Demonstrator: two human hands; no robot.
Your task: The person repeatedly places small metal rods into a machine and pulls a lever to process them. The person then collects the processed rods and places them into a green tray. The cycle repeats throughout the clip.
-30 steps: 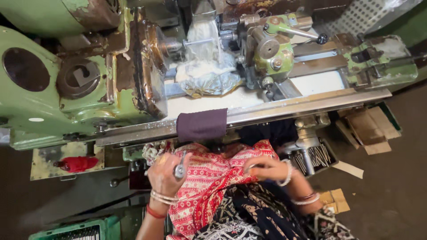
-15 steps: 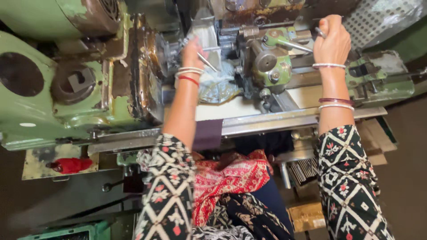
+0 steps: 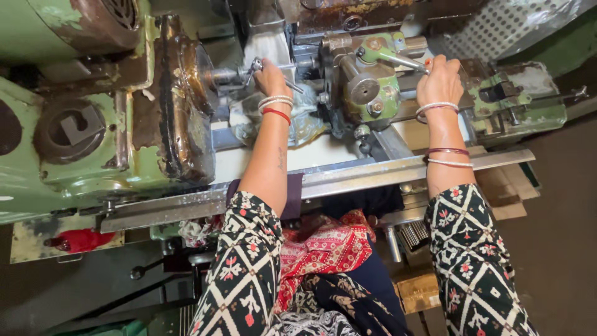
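Hands work a green lathe (image 3: 124,149) — left hand (image 3: 272,78) clenched on a small metal rod (image 3: 256,67) beside the chuck (image 3: 186,93), right hand (image 3: 440,79) grasping the green lever (image 3: 388,56) on the tool post (image 3: 364,87).

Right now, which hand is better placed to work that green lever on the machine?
Right. The right hand already rests on the tip of the green lever, while the left hand is busy at the metal key near the chuck.
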